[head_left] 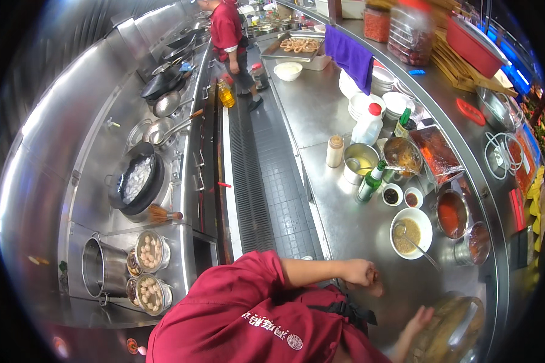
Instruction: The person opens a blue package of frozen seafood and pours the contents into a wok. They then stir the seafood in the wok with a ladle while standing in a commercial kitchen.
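Observation:
My left hand (362, 275) hangs over the near edge of the steel counter (327, 222), its fingers curled. Nothing shows in it, but the inside of the fist is hidden. Lower down, my right hand (418, 321) is slightly blurred, its fingers spread and no object in it. It is beside a round wooden chopping block (429, 338), on which a cleaver (463, 324) lies. Beyond my left hand stands a white bowl (429, 231) of pale brown sauce, with a metal spoon (421, 252) leaning out of it.
Two small sauce cups (413, 198), a green bottle (369, 185), a steel pot (355, 176) and a pan of red sauce (452, 213) crowd the counter. Across the aisle are a wok (138, 179) and a tall stockpot (93, 267). A co-worker (227, 31) stands up the aisle.

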Action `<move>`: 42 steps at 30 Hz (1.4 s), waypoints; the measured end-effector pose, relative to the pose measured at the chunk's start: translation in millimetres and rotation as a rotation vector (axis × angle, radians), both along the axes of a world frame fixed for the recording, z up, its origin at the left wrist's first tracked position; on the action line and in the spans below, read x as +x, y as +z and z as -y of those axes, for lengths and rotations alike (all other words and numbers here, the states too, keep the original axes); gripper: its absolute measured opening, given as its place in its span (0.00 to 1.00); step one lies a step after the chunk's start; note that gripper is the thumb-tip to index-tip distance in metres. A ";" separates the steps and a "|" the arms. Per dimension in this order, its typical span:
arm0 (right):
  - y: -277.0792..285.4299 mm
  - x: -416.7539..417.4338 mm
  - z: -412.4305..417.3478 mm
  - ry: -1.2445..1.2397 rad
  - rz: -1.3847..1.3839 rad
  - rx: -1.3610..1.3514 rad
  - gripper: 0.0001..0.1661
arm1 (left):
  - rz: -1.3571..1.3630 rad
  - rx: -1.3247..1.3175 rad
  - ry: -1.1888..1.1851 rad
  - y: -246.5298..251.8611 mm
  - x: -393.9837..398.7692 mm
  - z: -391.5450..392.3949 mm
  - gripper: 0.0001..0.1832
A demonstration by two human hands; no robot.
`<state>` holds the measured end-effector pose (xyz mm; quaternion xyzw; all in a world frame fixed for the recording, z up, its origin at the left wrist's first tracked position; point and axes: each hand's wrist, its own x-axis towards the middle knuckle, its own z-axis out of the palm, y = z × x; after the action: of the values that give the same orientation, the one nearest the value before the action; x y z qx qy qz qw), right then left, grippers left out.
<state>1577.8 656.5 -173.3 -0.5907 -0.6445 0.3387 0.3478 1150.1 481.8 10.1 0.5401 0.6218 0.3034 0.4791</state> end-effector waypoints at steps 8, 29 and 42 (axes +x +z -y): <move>196.2 -275.1 115.9 0.549 -0.982 -1.055 0.28 | -0.178 0.326 0.025 8.7 -4.4 16.3 0.54; 140.9 -311.0 129.4 0.560 -0.255 -0.436 0.18 | 0.307 -0.102 0.204 -0.6 -47.5 42.2 0.27; 119.3 -237.0 138.9 0.488 -0.066 -0.498 0.21 | 0.286 -0.223 0.586 -54.5 -41.3 28.9 0.41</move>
<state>1340.8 517.6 -54.0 -0.4749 -0.6525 0.5777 0.1225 1108.8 453.0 -44.4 0.2347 0.7064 0.4309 0.5102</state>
